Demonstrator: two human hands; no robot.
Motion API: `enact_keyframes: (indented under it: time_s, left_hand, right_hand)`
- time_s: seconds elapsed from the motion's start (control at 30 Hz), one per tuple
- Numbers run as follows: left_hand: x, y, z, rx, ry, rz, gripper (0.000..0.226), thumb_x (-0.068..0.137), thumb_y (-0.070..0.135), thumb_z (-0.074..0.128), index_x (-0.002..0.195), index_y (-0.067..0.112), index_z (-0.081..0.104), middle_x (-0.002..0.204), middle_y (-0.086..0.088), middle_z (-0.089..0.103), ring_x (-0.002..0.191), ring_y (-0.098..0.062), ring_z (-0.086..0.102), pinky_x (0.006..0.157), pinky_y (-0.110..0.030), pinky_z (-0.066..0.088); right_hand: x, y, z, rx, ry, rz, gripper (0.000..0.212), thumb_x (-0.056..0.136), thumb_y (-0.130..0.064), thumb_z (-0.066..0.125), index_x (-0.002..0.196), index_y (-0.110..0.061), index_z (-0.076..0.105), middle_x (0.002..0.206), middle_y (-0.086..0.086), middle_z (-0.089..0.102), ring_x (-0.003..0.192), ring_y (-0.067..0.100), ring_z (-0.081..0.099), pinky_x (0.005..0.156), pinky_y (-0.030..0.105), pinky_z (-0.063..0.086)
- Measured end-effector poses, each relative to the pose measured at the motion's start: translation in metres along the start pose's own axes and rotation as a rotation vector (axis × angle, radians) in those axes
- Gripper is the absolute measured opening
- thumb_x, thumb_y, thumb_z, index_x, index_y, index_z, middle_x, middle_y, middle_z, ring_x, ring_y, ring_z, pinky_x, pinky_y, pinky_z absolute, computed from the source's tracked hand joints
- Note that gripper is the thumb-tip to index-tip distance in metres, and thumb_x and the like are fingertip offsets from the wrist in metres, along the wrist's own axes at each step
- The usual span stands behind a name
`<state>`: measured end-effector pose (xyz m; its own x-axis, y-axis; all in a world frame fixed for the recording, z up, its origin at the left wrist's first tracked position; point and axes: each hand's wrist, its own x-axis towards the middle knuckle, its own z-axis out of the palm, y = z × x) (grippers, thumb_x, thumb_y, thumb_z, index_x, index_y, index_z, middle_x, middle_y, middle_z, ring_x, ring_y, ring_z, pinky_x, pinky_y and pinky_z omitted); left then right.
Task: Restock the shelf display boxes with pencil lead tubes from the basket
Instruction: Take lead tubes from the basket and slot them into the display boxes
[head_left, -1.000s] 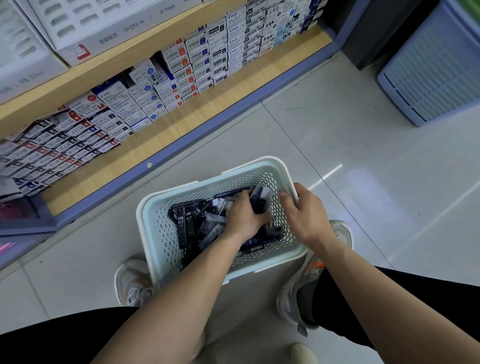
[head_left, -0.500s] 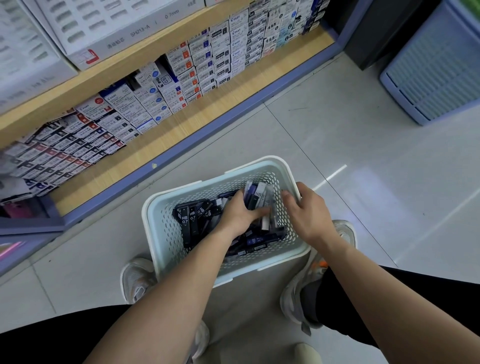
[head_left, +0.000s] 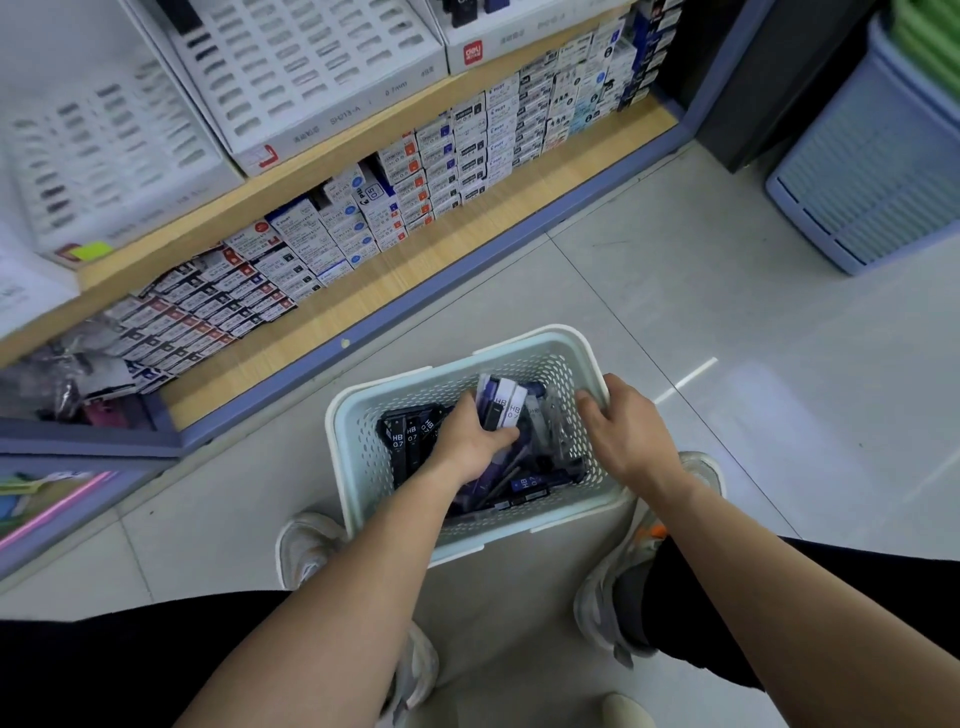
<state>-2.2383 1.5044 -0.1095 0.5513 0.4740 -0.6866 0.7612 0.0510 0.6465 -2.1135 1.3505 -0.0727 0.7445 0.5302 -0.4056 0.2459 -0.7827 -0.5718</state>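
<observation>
A pale perforated basket (head_left: 363, 415) stands on the floor between my feet, holding several dark pencil lead tubes (head_left: 402, 439) marked HB 0.7. My left hand (head_left: 470, 441) is inside the basket and grips a bunch of lead tubes (head_left: 504, 408), their ends fanned upward. My right hand (head_left: 626, 431) grips the basket's right rim, fingers curled over its edge. White display boxes (head_left: 291, 67) with rows of slots stand on the upper shelf at the top left.
The low wooden shelf (head_left: 415, 270) holds rows of small stationery boxes (head_left: 415, 176). A blue-grey plastic crate (head_left: 878, 171) stands on the floor at the far right. My shoes (head_left: 306, 545) flank the basket. Tiled floor (head_left: 701, 322) lies open to the right.
My left hand has gathered tubes and lifted them slightly in the basket. The view has tilted up, bringing the white display boxes into sight. My right hand stays on the rim.
</observation>
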Motion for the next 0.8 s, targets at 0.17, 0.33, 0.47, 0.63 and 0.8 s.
enact_keyframes:
  time_s: [0.17, 0.33, 0.47, 0.63, 0.8]
  left_hand:
    - [-0.033, 0.018, -0.021, -0.086, 0.017, 0.005, 0.041, 0.087, 0.021, 0.077, 0.120, 0.016, 0.054, 0.115, 0.001, 0.066, 0.099, -0.016, 0.062, 0.082, -0.030, 0.045]
    - [-0.081, 0.057, -0.048, -0.289, 0.037, 0.077, 0.028, 0.087, 0.015, 0.077, 0.109, 0.020, 0.061, 0.108, 0.000, 0.073, 0.098, -0.018, 0.069, 0.084, -0.036, 0.056]
    - [-0.123, 0.089, -0.074, -0.439, 0.012, 0.159, 0.028, 0.088, 0.006, 0.074, 0.113, 0.012, 0.063, 0.111, -0.010, 0.074, 0.103, -0.029, 0.070, 0.096, -0.049, 0.054]
    - [-0.163, 0.098, -0.096, -0.389, -0.030, 0.267, 0.033, 0.089, 0.003, 0.072, 0.119, 0.014, 0.064, 0.110, -0.005, 0.075, 0.106, -0.025, 0.070, 0.096, -0.043, 0.055]
    - [-0.184, 0.101, -0.102, -0.463, -0.045, 0.282, 0.031, 0.089, 0.001, 0.071, 0.115, 0.015, 0.064, 0.112, -0.011, 0.074, 0.108, -0.030, 0.069, 0.099, -0.049, 0.053]
  right_hand:
    - [-0.014, -0.012, -0.018, -0.078, 0.032, 0.046, 0.054, 0.095, -0.055, 0.046, 0.132, -0.016, 0.049, 0.125, 0.010, 0.057, 0.107, 0.030, 0.059, 0.091, 0.047, 0.053]
    - [-0.035, -0.056, -0.049, -0.018, 0.103, -0.131, 0.034, 0.095, -0.040, 0.057, 0.126, -0.024, 0.056, 0.117, -0.001, 0.060, 0.101, 0.020, 0.060, 0.086, 0.036, 0.051]
    - [-0.059, -0.103, -0.063, 0.414, -0.127, -0.161, 0.013, 0.097, -0.021, 0.058, 0.106, -0.029, 0.064, 0.090, 0.004, 0.069, 0.072, 0.016, 0.067, 0.067, 0.029, 0.051]
    - [-0.082, -0.151, -0.082, 0.690, -0.188, -0.208, 0.013, 0.097, -0.025, 0.063, 0.102, -0.014, 0.069, 0.086, 0.004, 0.067, 0.068, 0.016, 0.062, 0.062, 0.027, 0.049]
    - [-0.086, -0.168, -0.091, 0.698, -0.255, -0.191, 0.018, 0.092, -0.019, 0.072, 0.098, -0.006, 0.061, 0.080, 0.008, 0.063, 0.062, 0.019, 0.063, 0.060, 0.031, 0.053]
